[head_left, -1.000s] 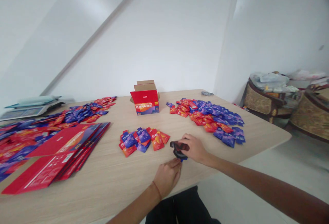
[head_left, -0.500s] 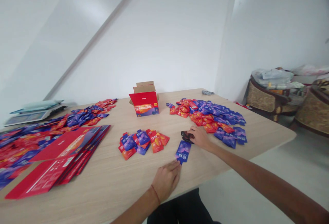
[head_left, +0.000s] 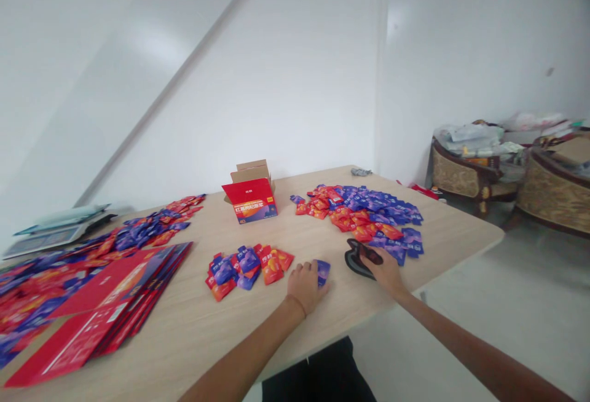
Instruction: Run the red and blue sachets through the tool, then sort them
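Pouch [head_left: 324,271]: 1, purple, partly covered by the left hand [head_left: 306,286], whose grip cannot be told.
Black tool [head_left: 354,262]: curved, gripped in the right hand [head_left: 386,271].

Open red-and-blue cardboard carton [head_left: 255,209], nine o'clock: large white 红黑枸杞原浆 across the front, "40" in its eight o'clock corner.
Raised red carton flap [head_left: 247,191]: small white print, seemingly 纯耕.
Heaped red and purple-blue glossy flat sachets [head_left: 249,259], seven o'clock: white 纯耕, partly blurred.
Flattened red cardboard cartons [head_left: 106,288], eight o'clock: white lettering, too blurred.
Single purple-blue glossy sachet [head_left: 324,271], five o'clock: print unreadable.
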`<act>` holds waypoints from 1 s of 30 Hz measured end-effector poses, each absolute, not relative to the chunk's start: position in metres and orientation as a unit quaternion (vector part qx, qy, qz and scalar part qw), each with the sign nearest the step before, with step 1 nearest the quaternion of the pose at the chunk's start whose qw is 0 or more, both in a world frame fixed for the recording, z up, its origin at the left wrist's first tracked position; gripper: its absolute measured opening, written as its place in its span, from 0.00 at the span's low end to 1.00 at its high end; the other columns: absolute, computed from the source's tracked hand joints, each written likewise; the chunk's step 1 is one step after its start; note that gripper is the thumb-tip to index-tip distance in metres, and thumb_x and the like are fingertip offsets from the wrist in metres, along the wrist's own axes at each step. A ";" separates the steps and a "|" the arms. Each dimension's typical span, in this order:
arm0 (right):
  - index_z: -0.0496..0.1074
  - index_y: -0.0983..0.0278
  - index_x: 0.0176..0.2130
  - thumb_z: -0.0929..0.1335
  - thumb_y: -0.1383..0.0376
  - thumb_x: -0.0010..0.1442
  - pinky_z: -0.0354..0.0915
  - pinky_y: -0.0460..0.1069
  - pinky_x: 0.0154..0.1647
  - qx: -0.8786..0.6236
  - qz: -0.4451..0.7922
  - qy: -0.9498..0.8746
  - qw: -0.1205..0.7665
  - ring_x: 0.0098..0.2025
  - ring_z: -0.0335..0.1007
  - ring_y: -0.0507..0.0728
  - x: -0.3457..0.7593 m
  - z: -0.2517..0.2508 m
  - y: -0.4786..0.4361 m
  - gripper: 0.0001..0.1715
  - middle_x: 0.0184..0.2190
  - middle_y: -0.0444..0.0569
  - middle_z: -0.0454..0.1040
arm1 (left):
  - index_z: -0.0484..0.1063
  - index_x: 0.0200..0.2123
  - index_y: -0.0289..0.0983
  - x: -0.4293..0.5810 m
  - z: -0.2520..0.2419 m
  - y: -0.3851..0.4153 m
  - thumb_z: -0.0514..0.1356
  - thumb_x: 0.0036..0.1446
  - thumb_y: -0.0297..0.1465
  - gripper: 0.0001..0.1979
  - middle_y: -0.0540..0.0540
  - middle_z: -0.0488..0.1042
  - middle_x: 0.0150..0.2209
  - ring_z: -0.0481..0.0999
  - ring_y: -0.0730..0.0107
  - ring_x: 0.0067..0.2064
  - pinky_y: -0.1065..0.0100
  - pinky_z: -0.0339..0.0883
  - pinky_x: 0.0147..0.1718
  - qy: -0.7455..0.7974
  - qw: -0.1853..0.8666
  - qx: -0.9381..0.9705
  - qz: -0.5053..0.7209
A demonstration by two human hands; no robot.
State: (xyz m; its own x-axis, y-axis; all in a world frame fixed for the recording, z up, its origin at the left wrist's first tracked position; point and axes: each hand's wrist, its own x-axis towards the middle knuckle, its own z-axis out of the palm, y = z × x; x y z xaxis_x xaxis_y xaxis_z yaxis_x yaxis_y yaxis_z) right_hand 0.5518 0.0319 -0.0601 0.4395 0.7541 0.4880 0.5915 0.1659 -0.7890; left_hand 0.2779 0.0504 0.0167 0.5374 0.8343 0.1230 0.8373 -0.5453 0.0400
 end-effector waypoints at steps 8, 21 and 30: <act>0.80 0.62 0.45 0.72 0.49 0.53 0.70 0.58 0.49 -0.621 0.114 -0.512 0.582 0.44 0.77 0.64 0.555 -0.068 0.033 0.26 0.42 0.53 0.81 | 0.71 0.52 0.33 0.302 0.008 0.066 0.60 0.58 0.30 0.18 0.33 0.79 0.43 0.80 0.47 0.46 0.56 0.73 0.43 -0.484 0.022 -0.875 0.000; 0.80 0.61 0.45 0.72 0.45 0.53 0.70 0.58 0.50 -0.629 0.123 -0.506 0.577 0.45 0.77 0.65 0.557 -0.075 0.034 0.28 0.44 0.53 0.81 | 0.71 0.57 0.39 0.201 0.067 0.096 0.50 0.70 0.25 0.17 0.38 0.79 0.48 0.79 0.58 0.51 0.58 0.71 0.51 -0.394 0.083 -0.915 -0.023; 0.80 0.61 0.48 0.72 0.45 0.53 0.69 0.58 0.51 -0.638 0.109 -0.512 0.565 0.44 0.77 0.65 0.557 -0.076 0.033 0.30 0.43 0.53 0.81 | 0.78 0.49 0.45 0.062 0.089 0.158 0.54 0.66 0.27 0.16 0.45 0.79 0.51 0.77 0.58 0.54 0.60 0.67 0.54 -0.501 0.082 -0.861 -0.034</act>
